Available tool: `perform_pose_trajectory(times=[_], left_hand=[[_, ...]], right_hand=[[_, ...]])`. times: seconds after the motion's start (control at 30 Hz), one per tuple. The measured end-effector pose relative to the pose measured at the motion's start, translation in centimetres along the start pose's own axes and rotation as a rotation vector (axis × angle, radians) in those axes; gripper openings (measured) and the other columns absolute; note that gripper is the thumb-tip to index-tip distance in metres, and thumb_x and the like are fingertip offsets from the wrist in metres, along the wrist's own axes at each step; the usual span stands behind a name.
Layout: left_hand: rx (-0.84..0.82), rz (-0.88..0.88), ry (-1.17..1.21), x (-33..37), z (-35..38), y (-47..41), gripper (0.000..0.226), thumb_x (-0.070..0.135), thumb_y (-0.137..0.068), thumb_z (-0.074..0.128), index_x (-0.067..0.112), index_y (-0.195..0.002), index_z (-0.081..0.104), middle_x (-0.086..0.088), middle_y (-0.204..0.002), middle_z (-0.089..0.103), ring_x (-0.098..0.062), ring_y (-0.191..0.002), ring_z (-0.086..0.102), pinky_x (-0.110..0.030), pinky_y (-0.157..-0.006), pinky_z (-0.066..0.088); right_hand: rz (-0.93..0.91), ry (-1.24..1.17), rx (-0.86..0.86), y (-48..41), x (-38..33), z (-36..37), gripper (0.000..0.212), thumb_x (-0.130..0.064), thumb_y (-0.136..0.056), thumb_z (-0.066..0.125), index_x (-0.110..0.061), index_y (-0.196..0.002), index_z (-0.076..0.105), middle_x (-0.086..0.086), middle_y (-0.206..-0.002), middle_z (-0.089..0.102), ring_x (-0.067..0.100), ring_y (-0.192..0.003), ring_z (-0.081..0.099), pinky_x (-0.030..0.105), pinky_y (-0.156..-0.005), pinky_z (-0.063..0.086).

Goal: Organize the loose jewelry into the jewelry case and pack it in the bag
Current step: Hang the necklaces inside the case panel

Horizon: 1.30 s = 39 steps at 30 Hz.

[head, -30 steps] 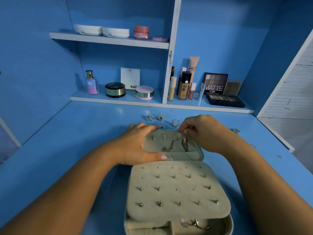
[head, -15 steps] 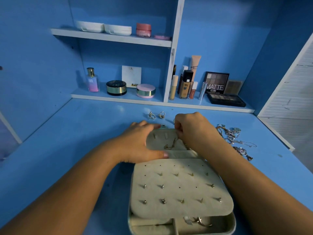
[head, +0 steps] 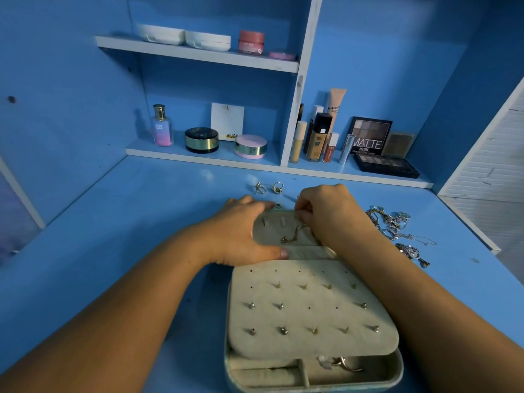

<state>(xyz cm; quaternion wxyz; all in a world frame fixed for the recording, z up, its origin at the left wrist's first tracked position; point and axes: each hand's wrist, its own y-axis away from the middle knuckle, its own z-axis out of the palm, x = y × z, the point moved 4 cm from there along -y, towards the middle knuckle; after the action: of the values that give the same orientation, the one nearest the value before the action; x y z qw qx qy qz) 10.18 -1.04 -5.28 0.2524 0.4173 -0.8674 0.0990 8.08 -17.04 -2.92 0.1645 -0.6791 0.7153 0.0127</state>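
Observation:
An open jewelry case (head: pixel 388 375) with beige lining lies on the blue desk. Its earring flap (head: pixel 309 310) carries several stud earrings, and a ring sits in the bottom tray. My left hand (head: pixel 241 234) grips the left edge of the raised lid, thumb along its lower rim. My right hand (head: pixel 326 214) pinches a thin gold necklace (head: pixel 292 236) at the hooks near the lid's top; the chain hangs down the lid's lining. Two loose rings (head: pixel 268 188) lie behind the case. A tangle of silver chains (head: pixel 397 225) lies to the right. No bag is in view.
Low shelves at the back hold a perfume bottle (head: pixel 161 126), round compacts (head: pixel 202 139), foundation bottles (head: pixel 319 137) and eyeshadow palettes (head: pixel 385 165). An upper shelf (head: pixel 198 53) carries white cases and a pink jar. A white slatted panel (head: pixel 493 165) borders the desk on the right.
My right hand has shifted slightly left along the lid's top, uncovering the chain pile on the right and hiding a third ring. My left hand keeps its hold on the lid.

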Motion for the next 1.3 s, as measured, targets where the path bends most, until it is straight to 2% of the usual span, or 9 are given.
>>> perform_pose_trajectory(times=[0.23,0.4,0.53,0.67,0.8,0.93,1.03,1.17,1.3], left_hand=[[-0.003,-0.007,-0.007,0.0,0.0,0.0,0.096,0.06,-0.074,0.071,0.03,-0.152,0.023,0.007,-0.148,0.032,-0.014,-0.139,0.025,-0.04,-0.116,0.03],[0.005,-0.001,0.032,-0.1,0.1,0.0,0.095,0.061,-0.072,0.073,0.032,-0.15,0.027,0.01,-0.143,0.036,-0.012,-0.136,0.028,-0.04,-0.114,0.032],[0.017,0.001,0.048,-0.2,0.1,0.0,0.097,0.062,-0.069,0.074,0.032,-0.15,0.029,0.011,-0.145,0.036,-0.011,-0.137,0.03,-0.041,-0.114,0.033],[0.005,-0.008,0.065,-0.4,0.1,-0.1,0.097,0.061,-0.068,0.075,0.035,-0.149,0.029,0.012,-0.141,0.038,-0.009,-0.135,0.033,-0.041,-0.114,0.033],[0.067,-0.026,0.083,-0.6,0.0,-0.1,0.09,0.06,-0.073,0.071,0.032,-0.149,0.031,0.013,-0.143,0.039,-0.009,-0.137,0.032,-0.036,-0.115,0.03],[0.154,-0.025,0.122,-0.7,-0.6,-0.2,0.076,0.055,-0.075,0.072,0.038,-0.141,0.039,0.013,-0.136,0.044,-0.007,-0.128,0.042,-0.028,-0.108,0.035],[0.206,0.017,0.188,-0.4,-1.1,0.1,0.076,0.06,-0.069,0.073,0.047,-0.137,0.041,0.015,-0.132,0.047,-0.004,-0.121,0.047,-0.022,-0.098,0.037],[0.273,0.063,0.206,0.1,-1.5,0.6,0.091,0.074,-0.052,0.068,0.054,-0.135,0.038,0.018,-0.125,0.043,0.001,-0.115,0.044,-0.022,-0.094,0.036],[0.277,0.081,0.188,0.2,-1.4,0.7,0.096,0.076,-0.047,0.07,0.057,-0.134,0.036,0.019,-0.123,0.041,0.007,-0.113,0.041,-0.018,-0.091,0.035]], right_hand=[[-0.118,-0.041,-0.067,0.3,-0.2,0.1,0.023,-0.012,-0.091,0.054,-0.024,-0.103,0.07,0.003,-0.101,0.068,0.02,-0.094,0.061,0.034,-0.086,0.051],[-0.211,-0.176,-0.103,1.3,0.7,-0.7,0.032,-0.003,-0.086,0.06,-0.022,-0.111,0.067,-0.008,-0.094,0.07,0.002,-0.086,0.062,0.0,-0.078,0.04],[-0.213,-0.299,-0.102,1.7,1.6,-1.3,0.037,-0.004,-0.085,0.062,-0.027,-0.115,0.062,-0.013,-0.095,0.069,0.0,-0.086,0.062,0.005,-0.075,0.045],[-0.102,-0.206,-0.035,1.4,4.0,-1.9,0.029,-0.021,-0.088,0.062,-0.028,-0.116,0.06,-0.01,-0.1,0.062,0.003,-0.08,0.052,0.016,-0.068,0.039],[0.003,-0.102,-0.117,0.9,5.3,-0.8,0.018,-0.031,-0.091,0.058,-0.018,-0.098,0.069,-0.002,-0.091,0.066,0.006,-0.072,0.053,0.019,-0.061,0.038],[0.029,-0.142,0.037,1.0,4.7,-1.2,0.016,-0.019,-0.091,0.055,-0.012,-0.089,0.07,0.002,-0.079,0.067,0.014,-0.069,0.057,0.014,-0.053,0.04],[0.036,-0.201,0.202,1.2,4.5,-1.9,0.015,-0.014,-0.09,0.055,-0.012,-0.085,0.069,0.0,-0.076,0.063,0.006,-0.062,0.053,0.009,-0.051,0.038],[-0.103,-0.243,0.319,1.7,4.5,-2.8,0.01,-0.016,-0.089,0.059,-0.019,-0.096,0.065,-0.006,-0.088,0.054,0.0,-0.073,0.048,0.009,-0.061,0.035],[-0.308,-0.291,0.275,2.2,4.3,-3.1,0.027,-0.014,-0.082,0.066,-0.026,-0.106,0.063,-0.003,-0.12,0.045,0.011,-0.107,0.045,0.023,-0.088,0.036]])
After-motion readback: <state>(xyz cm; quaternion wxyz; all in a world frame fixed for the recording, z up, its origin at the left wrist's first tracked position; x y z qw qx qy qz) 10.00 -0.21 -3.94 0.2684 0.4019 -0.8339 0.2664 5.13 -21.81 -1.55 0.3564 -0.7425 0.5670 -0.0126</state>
